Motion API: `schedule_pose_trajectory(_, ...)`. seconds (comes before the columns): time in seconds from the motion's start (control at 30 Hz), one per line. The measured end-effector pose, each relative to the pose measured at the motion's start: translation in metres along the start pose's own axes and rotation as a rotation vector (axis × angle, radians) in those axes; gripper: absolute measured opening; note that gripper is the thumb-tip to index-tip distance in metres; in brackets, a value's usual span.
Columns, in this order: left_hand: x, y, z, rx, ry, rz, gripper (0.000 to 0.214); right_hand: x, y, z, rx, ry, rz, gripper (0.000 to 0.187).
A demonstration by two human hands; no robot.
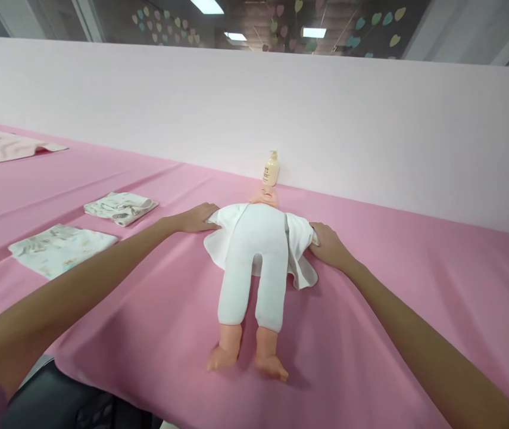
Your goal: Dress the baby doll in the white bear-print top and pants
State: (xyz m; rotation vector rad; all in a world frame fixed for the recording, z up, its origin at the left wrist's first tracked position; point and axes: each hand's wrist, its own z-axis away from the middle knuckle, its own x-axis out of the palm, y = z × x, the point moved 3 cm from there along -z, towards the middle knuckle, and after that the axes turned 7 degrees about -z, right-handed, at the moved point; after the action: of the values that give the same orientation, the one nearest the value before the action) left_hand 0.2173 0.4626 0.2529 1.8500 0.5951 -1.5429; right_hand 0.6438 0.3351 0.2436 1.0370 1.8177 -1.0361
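A baby doll (228, 345) lies on its back on the pink sheet, feet toward me. White trousers (261, 238) cover its legs down to the shins, and a white top (301, 253) spreads open at both sides. My left hand (198, 218) is closed around the cuff of the sleeve at the left of the picture. On the other side, my right hand (329, 245) closes around the opposite cuff. Both sleeves are stretched outward; the doll's hands are hidden. Its head shows only in part beyond the chest.
A cream pump bottle (271, 170) stands behind the doll's head, near the white wall (370, 137). Two folded patterned cloths (120, 207) lie to the left on the pink sheet (160, 333). Farther left is a light pink cloth (17, 146) with items on it. Below the front edge sits something black.
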Motion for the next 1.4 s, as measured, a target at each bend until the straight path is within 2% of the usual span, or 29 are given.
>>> schedule_pose_trajectory(0.13, -0.004, -0.001, -0.018, 0.033, 0.07, -0.029, 0.063, -0.005, 0.017, -0.007, 0.015, -0.001, 0.025, 0.046)
schedule_pose_trajectory(0.27, -0.005, -0.007, -0.035, -0.033, 0.058, -0.102, 0.063, -0.01, 0.029, -0.012, 0.024, -0.053, 0.06, 0.047)
schedule_pose_trajectory(0.37, 0.001, -0.01, -0.038, -0.077, 0.063, -0.136, 0.068, -0.006, 0.033, -0.009, 0.079, -0.077, 0.075, 0.051)
schedule_pose_trajectory(0.43, 0.008, -0.01, -0.029, -0.104, 0.092, -0.149, 0.072, -0.003, 0.031, -0.003, 0.129, -0.1, 0.078, 0.054)
schedule_pose_trajectory(0.5, 0.011, -0.004, -0.009, -0.138, 0.169, -0.146, 0.073, -0.003, 0.023, 0.008, 0.184, -0.098, 0.087, 0.058)
schedule_pose_trajectory(0.57, 0.012, 0.01, 0.019, -0.144, 0.277, -0.126, 0.068, -0.009, 0.007, 0.026, 0.221, -0.035, 0.101, 0.062)
schedule_pose_trajectory(0.63, 0.012, 0.033, 0.049, -0.079, 0.343, -0.094, 0.061, -0.018, -0.019, 0.047, 0.195, 0.059, 0.094, 0.058)
schedule_pose_trajectory(0.7, 0.014, 0.061, 0.072, 0.041, 0.306, -0.06, 0.051, -0.022, -0.052, 0.069, 0.102, 0.078, 0.026, 0.048)
schedule_pose_trajectory(0.77, 0.021, 0.087, 0.082, 0.152, 0.206, -0.035, 0.041, -0.016, -0.085, 0.086, 0.006, -0.003, -0.078, 0.037)
schedule_pose_trajectory(0.83, 0.029, 0.104, 0.081, 0.203, 0.129, -0.024, 0.033, -0.004, -0.11, 0.095, -0.048, -0.09, -0.141, 0.028)
schedule_pose_trajectory(0.9, 0.036, 0.111, 0.074, 0.193, 0.118, -0.041, 0.027, 0.008, -0.123, 0.096, -0.026, -0.113, -0.157, 0.023)
schedule_pose_trajectory(1.03, 0.038, 0.109, 0.067, 0.146, 0.13, -0.099, 0.022, 0.017, -0.118, 0.088, 0.066, -0.09, -0.188, 0.017)
schedule_pose_trajectory(1.17, 0.03, 0.106, 0.081, 0.221, 0.093, -0.123, 0.023, 0.003, -0.109, 0.089, 0.01, -0.144, -0.269, 0.02)
schedule_pose_trajectory(1.27, 0.023, 0.107, 0.091, 0.227, 0.095, -0.092, 0.023, -0.007, -0.102, 0.099, 0.006, -0.184, -0.326, 0.022)
schedule_pose_trajectory(1.4, 0.022, 0.111, 0.09, 0.205, 0.132, -0.042, 0.019, -0.01, -0.092, 0.107, 0.033, -0.078, -0.286, 0.023)
